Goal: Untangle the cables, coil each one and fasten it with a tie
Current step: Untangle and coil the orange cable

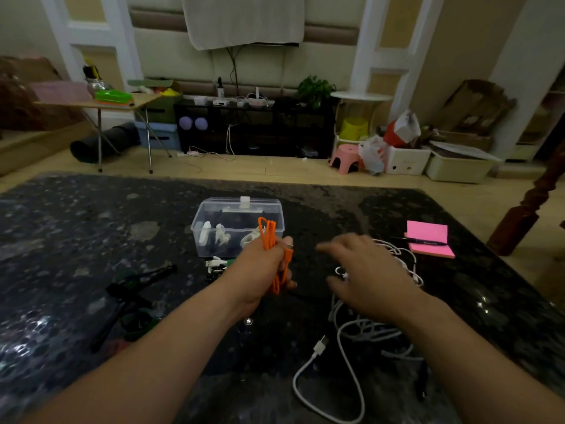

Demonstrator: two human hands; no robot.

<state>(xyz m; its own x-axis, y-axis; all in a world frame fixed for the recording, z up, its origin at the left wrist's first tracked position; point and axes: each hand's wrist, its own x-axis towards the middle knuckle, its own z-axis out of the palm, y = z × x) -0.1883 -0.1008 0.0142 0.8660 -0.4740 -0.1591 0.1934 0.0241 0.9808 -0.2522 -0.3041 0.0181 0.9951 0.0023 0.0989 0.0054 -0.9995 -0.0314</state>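
My left hand (260, 270) grips a coiled orange cable (269, 237) above the middle of the dark table; its loops stick up past my fingers and hang down below them. My right hand (367, 273) hovers palm down with loosely spread fingers over a tangle of white cables (367, 332) and holds nothing. One white cable ends in a USB plug (320, 345) and loops toward the near edge. A clear plastic box (238, 224) behind my left hand holds white items. Small white pieces (215, 264) lie in front of the box.
Dark, green-tinted items (134, 289), hard to make out, lie at the left on the glossy black table (76, 224). A pink sticky-note pad (429, 240) with a pen (425, 241) on it sits at the right. A dark cable (423, 381) lies near the right front.
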